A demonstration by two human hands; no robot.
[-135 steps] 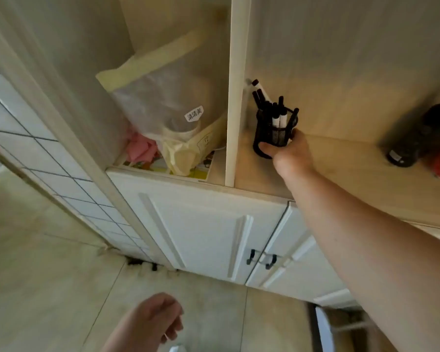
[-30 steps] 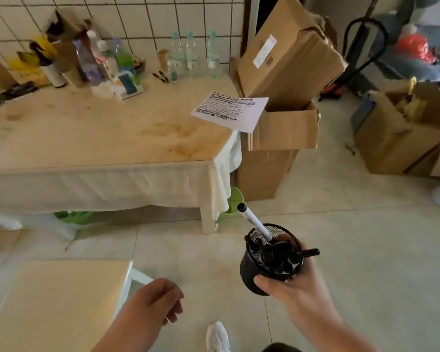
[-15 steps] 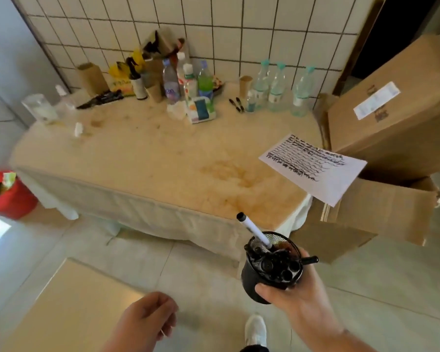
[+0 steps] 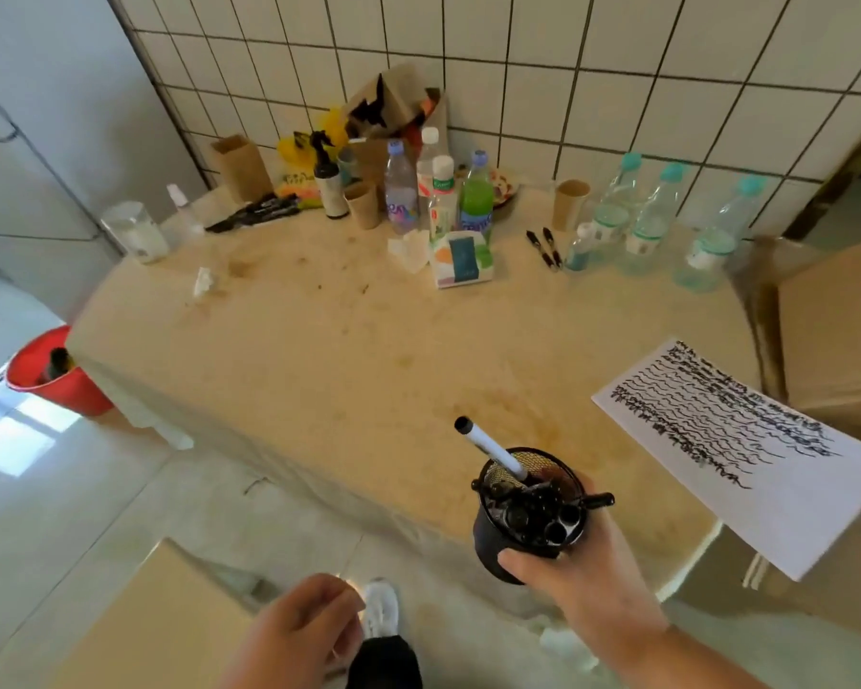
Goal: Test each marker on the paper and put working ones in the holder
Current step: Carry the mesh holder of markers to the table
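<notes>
My right hand (image 4: 585, 569) grips a black mesh holder (image 4: 508, 542) full of several black markers, held in the air at the near edge of the table (image 4: 349, 370). One white-barrelled marker (image 4: 490, 447) sticks out of it, leaning up and left. A white paper (image 4: 751, 469) covered in black scribble lines lies on the table's right corner and overhangs the edge. Two black markers (image 4: 545, 248) lie at the back of the table near the bottles. My left hand (image 4: 299, 634) hangs low with fingers loosely curled and nothing visible in it.
Bottles (image 4: 657, 216), paper cups, a tissue pack (image 4: 461, 261) and a glass (image 4: 133, 231) crowd the table's back by the tiled wall. A red bucket (image 4: 63, 380) stands on the floor at left, cardboard boxes (image 4: 836, 340) at right, a low beige surface (image 4: 155, 624) beside my left hand.
The holder came off a cupboard shelf in my right hand. Over the last second the view closed in on the table, and the holder now hangs over its near edge.
</notes>
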